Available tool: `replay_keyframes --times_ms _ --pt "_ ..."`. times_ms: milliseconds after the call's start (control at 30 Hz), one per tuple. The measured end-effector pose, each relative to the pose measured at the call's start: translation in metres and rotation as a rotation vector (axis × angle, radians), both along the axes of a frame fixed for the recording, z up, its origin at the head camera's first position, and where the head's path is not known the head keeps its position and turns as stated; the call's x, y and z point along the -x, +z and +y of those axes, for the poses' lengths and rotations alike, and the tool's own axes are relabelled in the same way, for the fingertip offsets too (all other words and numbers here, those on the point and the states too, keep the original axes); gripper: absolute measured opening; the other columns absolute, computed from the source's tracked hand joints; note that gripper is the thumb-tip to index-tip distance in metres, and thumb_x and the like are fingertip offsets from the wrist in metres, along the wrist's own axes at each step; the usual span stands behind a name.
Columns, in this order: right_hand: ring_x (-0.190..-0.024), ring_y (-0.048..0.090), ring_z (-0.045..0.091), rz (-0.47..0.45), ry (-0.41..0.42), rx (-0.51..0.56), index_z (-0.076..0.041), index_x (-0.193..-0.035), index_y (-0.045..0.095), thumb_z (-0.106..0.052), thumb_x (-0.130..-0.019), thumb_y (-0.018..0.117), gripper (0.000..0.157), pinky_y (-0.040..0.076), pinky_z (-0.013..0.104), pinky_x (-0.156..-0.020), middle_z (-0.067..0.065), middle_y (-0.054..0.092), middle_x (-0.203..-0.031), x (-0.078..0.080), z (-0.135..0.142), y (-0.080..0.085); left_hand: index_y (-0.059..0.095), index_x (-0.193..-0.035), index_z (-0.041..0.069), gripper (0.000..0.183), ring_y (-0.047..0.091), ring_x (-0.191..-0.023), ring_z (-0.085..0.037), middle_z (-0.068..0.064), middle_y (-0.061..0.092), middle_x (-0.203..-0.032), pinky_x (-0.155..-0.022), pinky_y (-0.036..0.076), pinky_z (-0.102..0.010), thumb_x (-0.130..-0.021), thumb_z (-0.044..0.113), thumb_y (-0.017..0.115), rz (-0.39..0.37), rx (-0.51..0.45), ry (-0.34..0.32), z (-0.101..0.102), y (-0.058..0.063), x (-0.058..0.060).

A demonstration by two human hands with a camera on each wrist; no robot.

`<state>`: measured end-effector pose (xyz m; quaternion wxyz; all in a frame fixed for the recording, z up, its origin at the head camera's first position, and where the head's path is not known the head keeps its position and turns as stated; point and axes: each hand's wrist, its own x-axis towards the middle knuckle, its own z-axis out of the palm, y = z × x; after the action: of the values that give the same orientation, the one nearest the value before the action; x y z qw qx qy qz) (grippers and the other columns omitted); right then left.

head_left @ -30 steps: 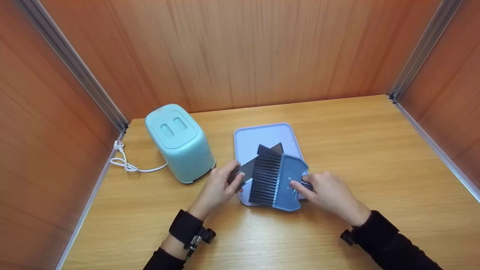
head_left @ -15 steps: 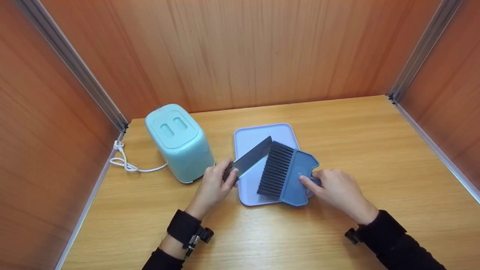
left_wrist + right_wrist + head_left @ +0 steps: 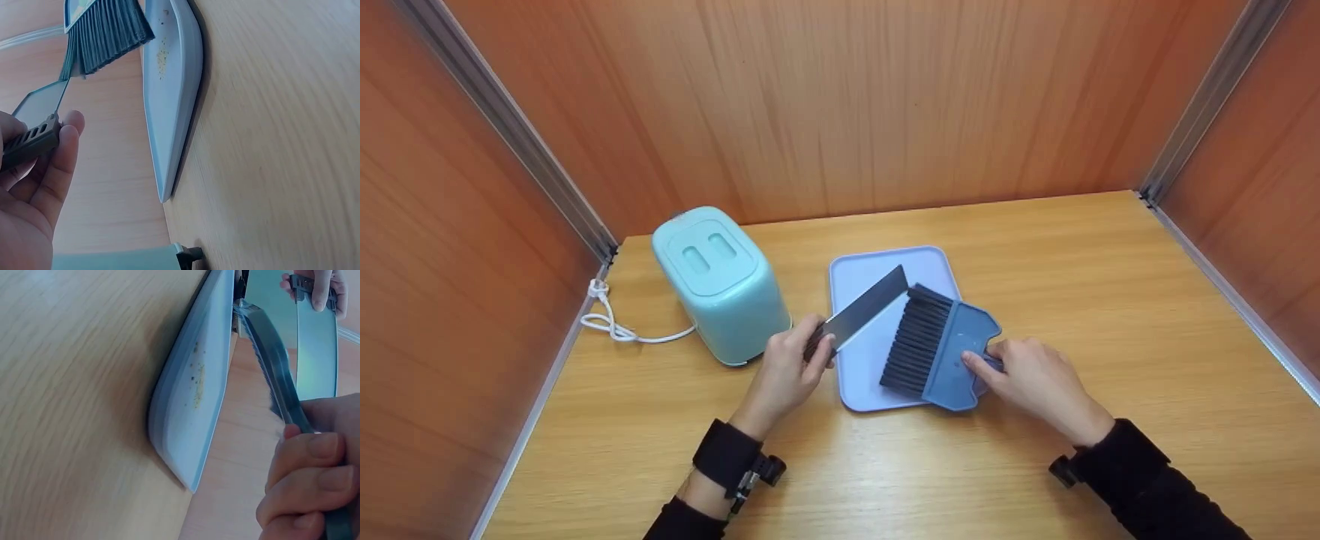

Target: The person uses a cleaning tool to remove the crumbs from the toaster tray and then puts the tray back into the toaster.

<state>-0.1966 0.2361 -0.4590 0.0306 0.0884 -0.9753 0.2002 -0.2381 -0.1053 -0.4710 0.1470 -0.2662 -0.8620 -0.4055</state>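
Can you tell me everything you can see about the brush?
The brush is wide and grey-blue, and its body looks like plastic. A thick row of dark bristles runs along its front. The right hand grips the handle, with the thumb on the body. The brush is held up, tilted, with its bristles over the tray; in the head view they face left, close to the blade. I can't tell whether bristles and blade touch.
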Motion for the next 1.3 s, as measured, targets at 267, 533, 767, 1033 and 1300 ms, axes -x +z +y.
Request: replay_keyframes --times_ms 267,533,767,1033,1300 --pt "-0.056 0.041 0.012 -0.067 -0.014 0.027 -0.016 -0.064 0.050 -0.048 -0.106 0.065 0.055 0.024 0.024 -0.055 -0.007 0.033 -0.061 -0.002 -0.001 0.008 0.065 -0.106 0.004 0.004 0.067 -0.069 -0.011 -0.004 0.072 -0.081 -0.056 0.054 -0.020 -0.106 0.007 0.062 -0.007 0.031 0.049 0.000 0.000 0.001" --pt "-0.053 0.040 0.012 -0.038 -0.013 0.023 -0.016 -0.062 0.048 -0.047 -0.105 0.067 0.056 0.024 0.023 -0.053 -0.007 0.033 -0.060 0.000 -0.004 0.004 0.064 -0.107 0.003 0.005 0.070 -0.071 -0.012 -0.006 0.073 -0.084 -0.059 0.056 -0.020 -0.107 0.008 0.062 0.006 0.033 0.030 0.002 0.002 0.000" --pt "-0.054 0.039 0.010 -0.083 0.016 0.011 -0.016 -0.063 0.052 -0.045 -0.105 0.066 0.053 0.024 0.022 -0.053 -0.008 0.034 -0.060 -0.002 -0.001 0.001 0.065 -0.108 0.003 0.005 0.070 -0.071 -0.013 -0.006 0.072 -0.083 -0.059 0.057 -0.019 -0.108 0.008 0.062 0.016 0.044 0.036 0.002 0.003 -0.001" --pt "-0.054 0.041 0.013 -0.030 -0.023 0.068 -0.016 -0.065 0.049 -0.047 -0.106 0.066 0.054 0.025 0.023 -0.054 -0.006 0.032 -0.062 -0.004 -0.004 0.010 0.064 -0.103 0.005 0.003 0.071 -0.067 -0.013 -0.005 0.072 -0.079 -0.055 0.055 -0.020 -0.106 0.006 0.063 0.075 0.063 0.038 0.002 -0.001 -0.002" --pt "-0.054 0.043 0.013 -0.037 -0.041 0.036 -0.015 -0.066 0.050 -0.046 -0.106 0.066 0.053 0.026 0.023 -0.053 -0.005 0.035 -0.061 -0.001 -0.002 0.006 0.063 -0.103 0.005 0.005 0.069 -0.067 -0.012 -0.003 0.072 -0.080 -0.056 0.055 -0.019 -0.107 0.008 0.063 0.074 0.077 0.022 0.004 0.000 -0.003"
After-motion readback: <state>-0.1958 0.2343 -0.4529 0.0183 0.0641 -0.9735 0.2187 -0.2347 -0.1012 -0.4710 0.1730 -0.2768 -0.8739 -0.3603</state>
